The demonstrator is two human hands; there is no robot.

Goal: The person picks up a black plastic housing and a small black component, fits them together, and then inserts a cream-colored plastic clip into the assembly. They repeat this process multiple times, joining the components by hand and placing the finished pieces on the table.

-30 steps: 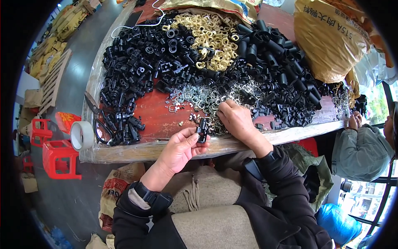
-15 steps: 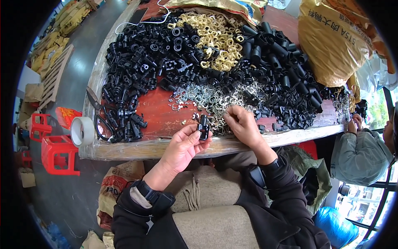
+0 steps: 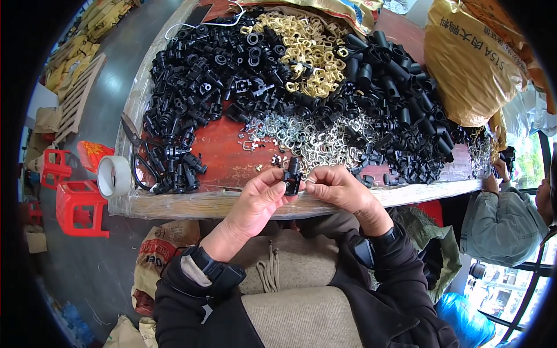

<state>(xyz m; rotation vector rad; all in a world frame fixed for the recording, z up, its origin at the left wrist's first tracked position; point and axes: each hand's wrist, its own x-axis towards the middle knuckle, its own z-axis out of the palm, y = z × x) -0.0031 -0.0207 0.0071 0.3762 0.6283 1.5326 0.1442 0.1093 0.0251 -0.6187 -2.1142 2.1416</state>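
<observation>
My left hand (image 3: 259,200) grips a small black plastic fitting (image 3: 292,168) upright between thumb and fingers, just over the table's front edge. Close on its right side, my right hand (image 3: 343,190) pinches a small silvery wire clip (image 3: 310,181) between thumb and forefinger. The clip is nearly against the fitting; whether they touch I cannot tell. Beyond my hands spreads a heap of bent silver clips (image 3: 333,148). Behind and to the left lies a large pile of black fittings (image 3: 194,87). Gold-coloured metal rings (image 3: 316,61) are heaped at the back middle, with black tubes (image 3: 397,69) to their right.
Black-handled scissors (image 3: 133,138) and a roll of tape (image 3: 115,176) are at the table's left edge. Red stools (image 3: 83,206) stand on the floor. A large yellow sack (image 3: 473,64) is at the back right. Another person's hands (image 3: 496,176) are at the right end.
My right hand has come down and left from the silver clip heap to the black fitting, now with a clip in its fingertips. My left hand still holds the fitting, slightly farther right.
</observation>
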